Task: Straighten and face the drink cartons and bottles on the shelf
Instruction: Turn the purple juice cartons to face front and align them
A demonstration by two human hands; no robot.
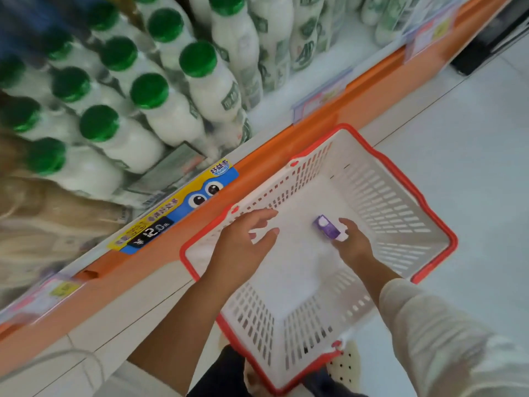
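Observation:
A small purple and white drink carton (328, 227) is inside a white basket with a red rim (429, 207) on the floor. My right hand (350, 242) grips the carton's near end, fingers closed around it. My left hand (246, 236) hovers over the basket's left rim with fingers spread, holding nothing. On the shelf above left stand several white bottles with green caps (197, 60) in rows, some wrapped in clear film.
The orange shelf edge (257, 164) runs diagonally, carrying a yellow and blue price tag (171, 210) and clear label holders (320, 98). Pale floor tiles (472, 138) lie to the right. Tan blurred goods (34, 224) fill the far left.

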